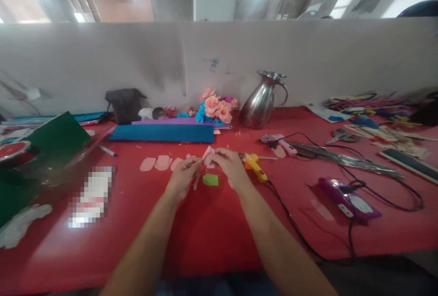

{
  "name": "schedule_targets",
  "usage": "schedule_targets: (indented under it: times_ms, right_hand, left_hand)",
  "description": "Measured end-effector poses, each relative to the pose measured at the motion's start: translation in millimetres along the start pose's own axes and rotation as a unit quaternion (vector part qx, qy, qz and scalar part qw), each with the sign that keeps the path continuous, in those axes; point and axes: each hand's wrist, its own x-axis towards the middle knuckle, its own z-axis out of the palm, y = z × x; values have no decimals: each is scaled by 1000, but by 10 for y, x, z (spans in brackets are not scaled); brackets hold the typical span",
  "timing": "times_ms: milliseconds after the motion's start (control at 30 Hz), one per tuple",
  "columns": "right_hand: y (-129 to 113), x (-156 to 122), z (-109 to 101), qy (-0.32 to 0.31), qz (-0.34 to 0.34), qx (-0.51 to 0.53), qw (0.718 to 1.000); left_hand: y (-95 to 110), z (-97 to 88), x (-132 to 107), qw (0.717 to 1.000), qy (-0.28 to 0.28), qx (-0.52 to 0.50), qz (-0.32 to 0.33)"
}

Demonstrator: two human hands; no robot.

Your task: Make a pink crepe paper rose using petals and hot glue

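Note:
A small pale pink paper flower is held up between my two hands over the red table. My left hand pinches at its lower left side; exactly what lies between those fingertips is partly hidden. From the right, the fingers of my right hand are closed around the petals. Beneath the flower lies a green paper piece. Cut pink paper petals sit in a row beyond my left hand. A yellow glue gun rests just right of my right hand, its cord running toward the front edge.
Behind are a blue paper roll, finished peach flowers and a steel jug. On the right lie a pink glue gun, wire stems, scissors and a purple power strip. Green sheets stand left.

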Motion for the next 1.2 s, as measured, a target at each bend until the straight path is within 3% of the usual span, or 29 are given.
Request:
schedule_targets:
  times_ms: [633, 933, 1033, 1200]
  right_hand:
    - [18, 1, 2, -24, 9, -10, 1000]
    - [68, 19, 3, -8, -16, -26, 1000]
    - [68, 21, 11, 6, -4, -20, 1000]
    - [70, -2, 63, -20, 9, -46, 999]
  left_hand:
    - [26, 6, 9, 999, 35, 8, 11]
    - [46, -7, -41, 995, 12, 90, 48]
    - [43, -6, -27, 997, 50, 28, 56]
    - [15, -6, 27, 987, 100, -128, 4]
